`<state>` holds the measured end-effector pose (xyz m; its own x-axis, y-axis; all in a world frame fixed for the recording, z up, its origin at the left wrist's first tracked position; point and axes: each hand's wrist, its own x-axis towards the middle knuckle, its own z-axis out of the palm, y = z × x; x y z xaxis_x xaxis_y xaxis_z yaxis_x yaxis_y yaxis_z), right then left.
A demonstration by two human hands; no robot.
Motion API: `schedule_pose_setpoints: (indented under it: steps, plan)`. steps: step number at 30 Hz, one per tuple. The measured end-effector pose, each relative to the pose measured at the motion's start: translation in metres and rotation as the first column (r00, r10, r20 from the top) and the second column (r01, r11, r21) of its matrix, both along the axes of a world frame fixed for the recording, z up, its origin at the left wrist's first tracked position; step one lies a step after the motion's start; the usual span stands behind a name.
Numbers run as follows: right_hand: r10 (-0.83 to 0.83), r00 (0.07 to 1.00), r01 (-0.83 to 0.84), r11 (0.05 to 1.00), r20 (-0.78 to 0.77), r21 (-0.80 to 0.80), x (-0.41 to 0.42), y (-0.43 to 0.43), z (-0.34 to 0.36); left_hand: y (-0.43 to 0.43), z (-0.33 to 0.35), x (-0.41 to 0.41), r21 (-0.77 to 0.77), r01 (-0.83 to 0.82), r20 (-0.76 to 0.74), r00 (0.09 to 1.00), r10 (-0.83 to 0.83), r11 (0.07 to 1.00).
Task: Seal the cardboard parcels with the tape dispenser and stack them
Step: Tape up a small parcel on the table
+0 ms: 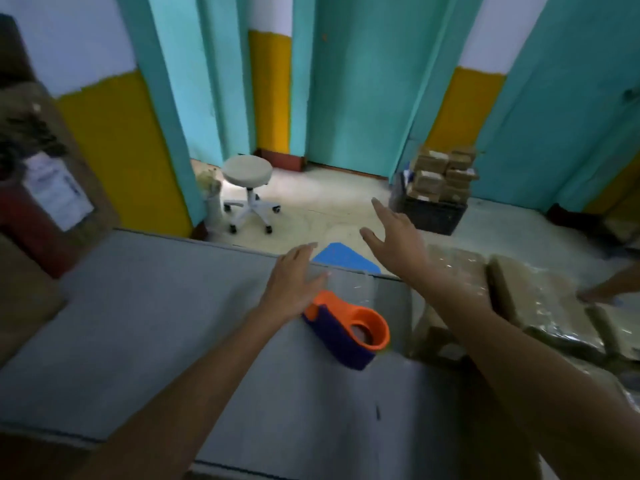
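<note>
head | left hand (294,282) spread over tape dispenser (349,329) | right hand (398,237) spread, holding nothing

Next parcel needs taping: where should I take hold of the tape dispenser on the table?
Grip the tape dispenser by its purple body, probably from above with the left hand, open right beside it: it lies flat, long sides free.

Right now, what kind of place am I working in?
Probably a small packing or dispatch room: an orange tape dispenser lies on the grey worktable, wrapped cardboard parcels sit at its right, and more parcels are piled in a dark crate on the floor.
</note>
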<state>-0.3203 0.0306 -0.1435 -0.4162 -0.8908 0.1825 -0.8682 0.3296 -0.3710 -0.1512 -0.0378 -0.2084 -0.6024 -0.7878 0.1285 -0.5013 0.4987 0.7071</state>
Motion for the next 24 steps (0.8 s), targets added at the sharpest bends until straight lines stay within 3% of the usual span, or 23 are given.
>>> schedule_pose_setpoints:
  steps: [3, 7, 14, 18, 24]
  plan:
    - [0.197, 0.975, -0.194, 0.98, 0.103, -0.044, 0.071, -0.059, 0.011, -0.033, 0.024, 0.088, -0.104, -0.191, -0.028, 0.982, 0.189, 0.976]
    - [0.471, 0.85, -0.434, 0.88, 0.234, -0.192, 0.189, -0.128, 0.038, -0.055, 0.068, 0.207, -0.26, -0.403, -0.081, 0.915, 0.396, 0.878]
    - [0.764, 0.624, -0.666, 0.629, 0.163, -0.402, 0.343, -0.187, 0.086, -0.067, 0.129, 0.357, -0.485, -0.562, -0.111, 0.799, 0.591, 0.67]
    - [0.832, 0.539, -0.75, 0.544, 0.13, -0.376, 0.398, -0.212, 0.085, -0.081, 0.133, 0.418, -0.518, -0.644, -0.147, 0.715, 0.683, 0.563]
    - [0.815, 0.521, -0.768, 0.577, 0.253, -0.277, 0.457, -0.239, 0.072, -0.119, 0.11, 0.504, -0.357, -0.809, -0.13, 0.539, 0.832, 0.468]
